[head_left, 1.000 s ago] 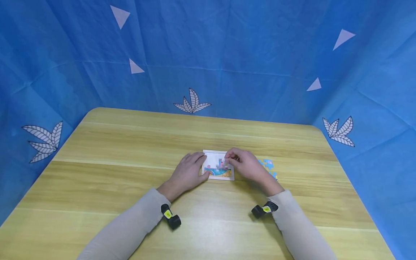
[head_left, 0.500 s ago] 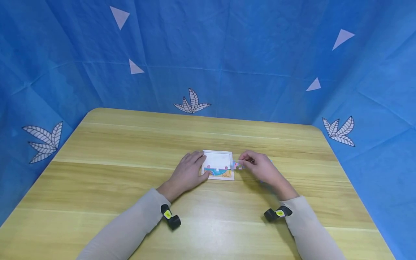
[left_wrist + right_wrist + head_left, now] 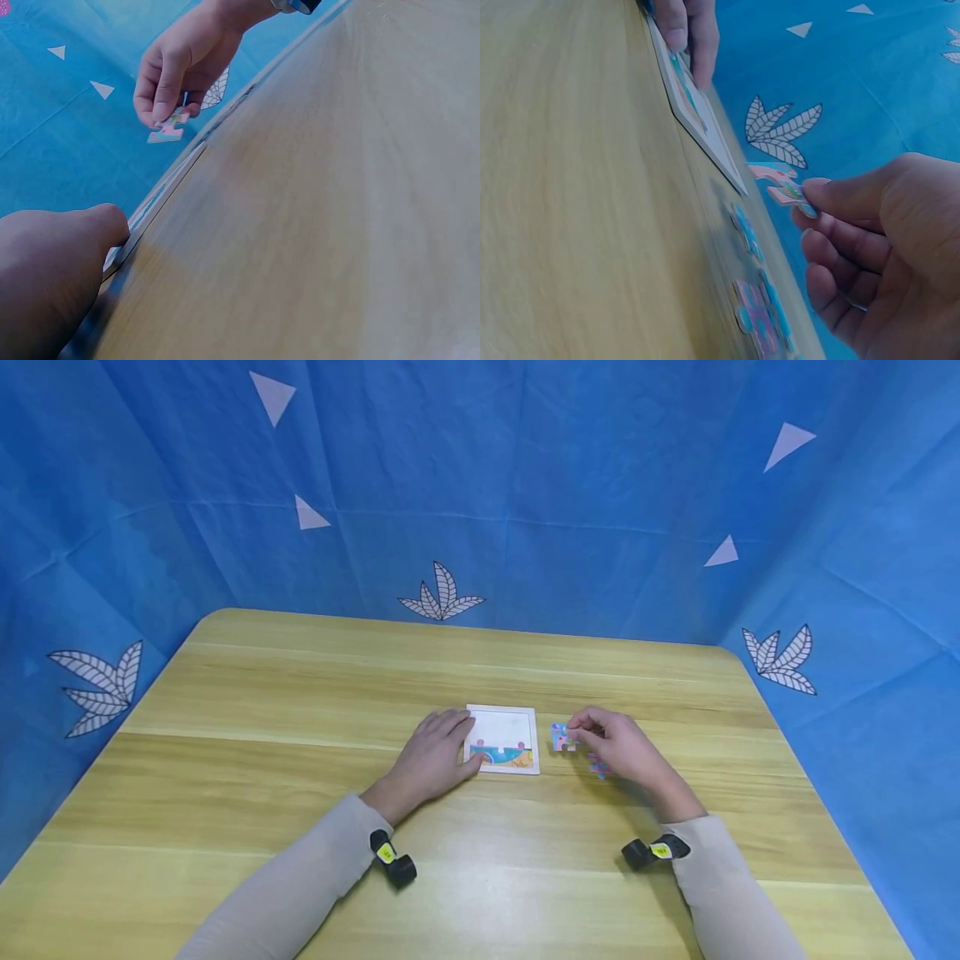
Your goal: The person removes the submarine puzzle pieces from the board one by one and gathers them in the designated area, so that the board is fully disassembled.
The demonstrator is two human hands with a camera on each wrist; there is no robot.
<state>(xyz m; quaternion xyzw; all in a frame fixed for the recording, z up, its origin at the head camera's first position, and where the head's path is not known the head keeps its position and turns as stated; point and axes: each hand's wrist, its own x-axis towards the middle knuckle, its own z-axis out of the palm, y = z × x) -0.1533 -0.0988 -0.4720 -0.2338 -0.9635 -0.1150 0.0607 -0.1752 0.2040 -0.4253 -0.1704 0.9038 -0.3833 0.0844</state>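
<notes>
A blue cloth (image 3: 510,485), printed with pale leaves and triangles, hangs along the back and both sides. Inside it stands the table (image 3: 300,693), pale yellow wood with rounded far corners. 2 beige sleeves (image 3: 277,893) reach in from the near side.

The left hand (image 3: 432,756) rests on the left end of the frame, fingers extended, thumb at the near corner; it presses rather than grips. The right hand (image 3: 618,743), raised over the table, pinches 1 piece between thumb and forefinger, its other fingers curled in.

The frame (image 3: 536,739) lies flat near the table's middle, white-rimmed. On each wrist sits a black band (image 3: 392,860) with a yellow label. Along the frame's near edge runs a fitted strip (image 3: 504,757), teal and orange, with 2 pink knobs along its top; the area above it is white.

The held piece (image 3: 561,739), pink and blue, is just right of the frame, above the wood. Loose pieces (image 3: 748,234), blue and pink, lie on the table below and beside the right hand, partly hidden by it in the head view.
</notes>
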